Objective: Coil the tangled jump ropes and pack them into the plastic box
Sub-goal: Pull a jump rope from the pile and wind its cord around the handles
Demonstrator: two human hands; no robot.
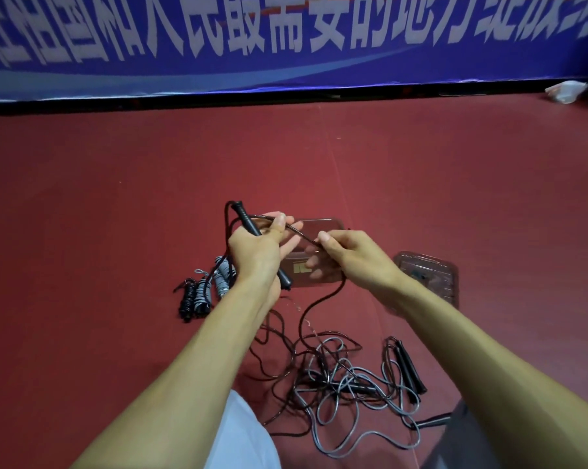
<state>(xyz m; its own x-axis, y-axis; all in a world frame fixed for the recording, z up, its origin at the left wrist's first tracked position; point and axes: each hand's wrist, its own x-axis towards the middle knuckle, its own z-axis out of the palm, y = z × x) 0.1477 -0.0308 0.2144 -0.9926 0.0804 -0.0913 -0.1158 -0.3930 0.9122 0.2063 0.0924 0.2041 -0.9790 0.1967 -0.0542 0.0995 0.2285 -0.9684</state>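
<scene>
Far left on the red floor (116,198), a few coiled jump ropes (201,294) lie bunched together, already wound and not yet packed. Just right of them the left hand (255,252) is raised and curled round a black handle (248,220), whose long axis slants from far left at the top to near right at the bottom, where its lower end pokes out under the palm. A second handle may sit in the same fist, but the view does not settle that. A dark rope (302,235) leaves the handle top, loops over the left thumb and runs a short way right and slightly nearer to the right hand (353,255), which pinches it between thumb and fingertips. From that pinch the rope drops toward the person and trails into the tangled ropes (336,384), a loose heap of dark and grey strands on the floor between the forearms.

The next wrap likely turns on this: the slack lies near and below the right hand, so that hand is better placed to feed rope across to the handle.

Behind both hands, touching neither, the clear plastic box (326,225) sits open on the floor, with its lid (431,275) apart to the right. Nearer on the right lies a pair of black handles (409,370).
</scene>
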